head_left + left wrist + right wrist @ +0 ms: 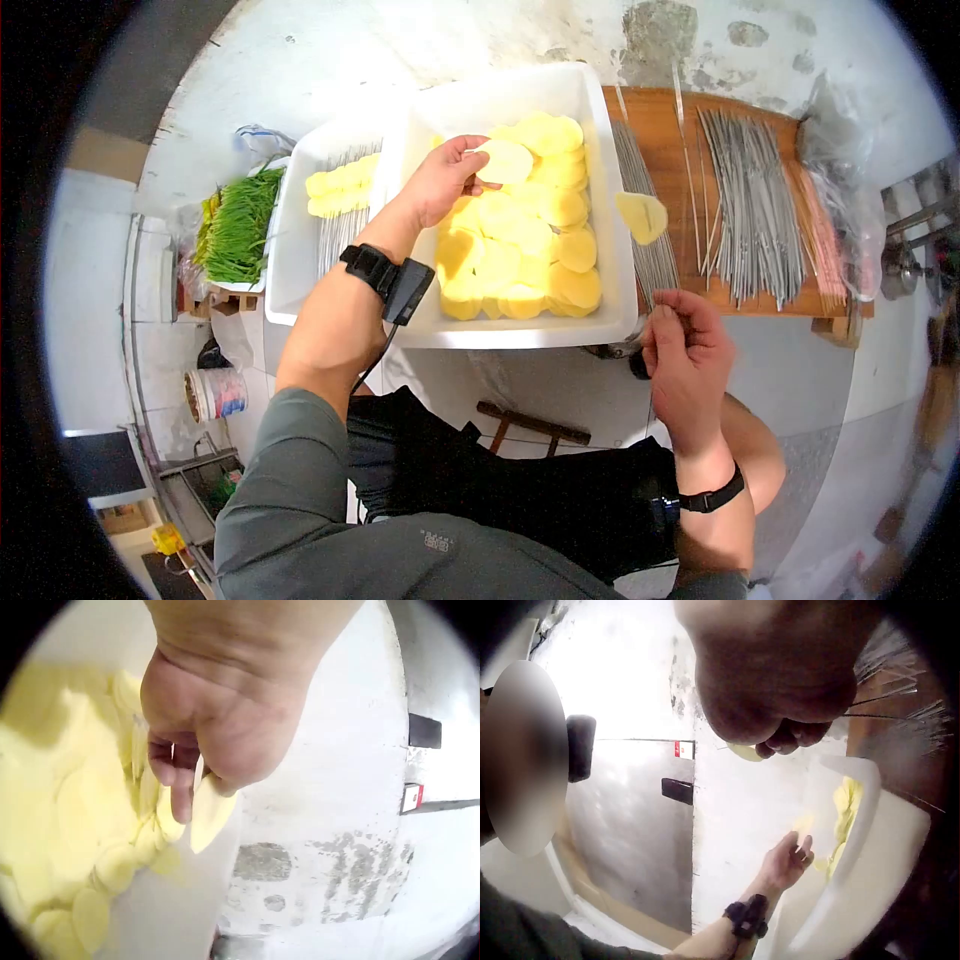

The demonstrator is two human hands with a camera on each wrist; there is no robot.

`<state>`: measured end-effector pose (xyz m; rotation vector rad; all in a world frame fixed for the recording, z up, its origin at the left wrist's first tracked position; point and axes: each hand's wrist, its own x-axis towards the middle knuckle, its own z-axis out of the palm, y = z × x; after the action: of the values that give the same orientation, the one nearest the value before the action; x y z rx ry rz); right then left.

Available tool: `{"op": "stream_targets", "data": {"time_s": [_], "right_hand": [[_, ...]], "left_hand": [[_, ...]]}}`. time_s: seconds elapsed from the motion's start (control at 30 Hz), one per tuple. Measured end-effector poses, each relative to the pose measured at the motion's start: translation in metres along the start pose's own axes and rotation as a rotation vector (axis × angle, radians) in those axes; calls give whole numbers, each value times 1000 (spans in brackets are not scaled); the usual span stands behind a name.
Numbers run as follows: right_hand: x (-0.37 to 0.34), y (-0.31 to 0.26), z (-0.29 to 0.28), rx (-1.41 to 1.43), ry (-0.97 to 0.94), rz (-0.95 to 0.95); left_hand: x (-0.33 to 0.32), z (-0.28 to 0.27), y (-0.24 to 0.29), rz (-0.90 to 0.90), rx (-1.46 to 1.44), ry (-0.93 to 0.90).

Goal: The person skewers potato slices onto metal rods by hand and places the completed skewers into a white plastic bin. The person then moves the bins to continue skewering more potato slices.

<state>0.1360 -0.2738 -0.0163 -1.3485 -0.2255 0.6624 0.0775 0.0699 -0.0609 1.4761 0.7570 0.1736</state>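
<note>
My left hand [442,183] pinches a thin, round yellow potato slice [506,162] between thumb and fingers, over a white tub [612,210]. In the left wrist view the held slice [212,814] is seen nearly edge-on below the thumb. Many more slices [500,240] lie heaped in the tub. To the right of the tub, my right hand [690,365] grips the lower end of a thin skewer with its fingers curled. One potato slice [642,217] is threaded on that skewer, beyond the hand. The right wrist view shows the curled right hand [780,694] from close up.
A second white tub [285,285] at left holds skewers with threaded slices [342,185]. Green stalks [238,225] stand further left. Bundles of grey skewers [752,210] and pinkish sticks [822,240] lie on the brown board [690,110] at right, beside a plastic bag [840,180].
</note>
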Motion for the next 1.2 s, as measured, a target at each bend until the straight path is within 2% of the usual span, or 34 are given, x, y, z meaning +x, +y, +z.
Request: {"op": "stream_targets", "data": {"time_s": [0.1,0.23,0.3,0.47,0.63,0.73,0.83,0.97,1.2], "right_hand": [[0,15,4,-52,-35,28],[-1,36,11,-190,-180,10],[-2,41,14,-231,-229,84],[-8,54,17,-256,-248,81],[-15,58,19,-233,-308,57],[-21,51,23,-273,-311,36],[-25,40,25,-186,-315,87],[-26,42,24,-142,-296,83],[-25,57,22,-191,-350,-16]], "left_hand": [[-24,11,20,46,-136,10],[-53,29,29,139,-200,-7],[-68,37,33,188,-248,10],[-93,41,34,292,-359,16],[-110,32,35,271,-541,-35],[-124,33,41,295,-558,80],[-126,24,42,314,-610,77],[-128,16,43,364,-596,51],[-126,18,40,322,-592,55]]}}
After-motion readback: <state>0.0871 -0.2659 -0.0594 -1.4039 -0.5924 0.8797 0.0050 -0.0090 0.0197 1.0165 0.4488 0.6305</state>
